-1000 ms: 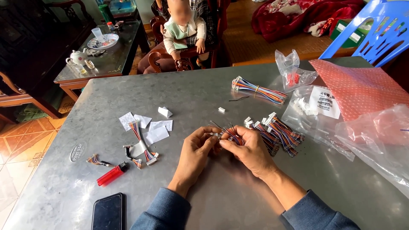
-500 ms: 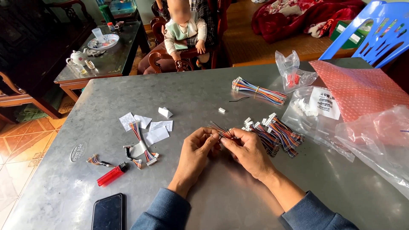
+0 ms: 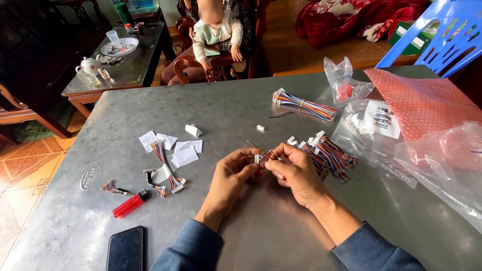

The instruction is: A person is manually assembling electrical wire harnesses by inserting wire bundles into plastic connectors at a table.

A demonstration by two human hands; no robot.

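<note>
Both hands meet over the middle of a grey metal table (image 3: 241,105). My left hand (image 3: 230,175) pinches a small white connector (image 3: 257,158) between thumb and fingers. My right hand (image 3: 296,171) holds the thin coloured wires (image 3: 270,153) that run into that connector. Just right of my hands lies a pile of multicoloured wire harnesses with white plugs (image 3: 329,153). A bound bundle of coloured wires (image 3: 304,104) lies farther back.
Left of my hands are paper slips (image 3: 183,153), finished harness pieces (image 3: 168,173), a red lighter (image 3: 129,204) and a black phone (image 3: 125,249). Clear plastic bags (image 3: 381,125) and a red dotted sheet (image 3: 427,100) fill the right side. A small child sits in a chair (image 3: 218,30) beyond the table.
My hands have stayed in the same place, with only slight finger movement on the connector and wires.
</note>
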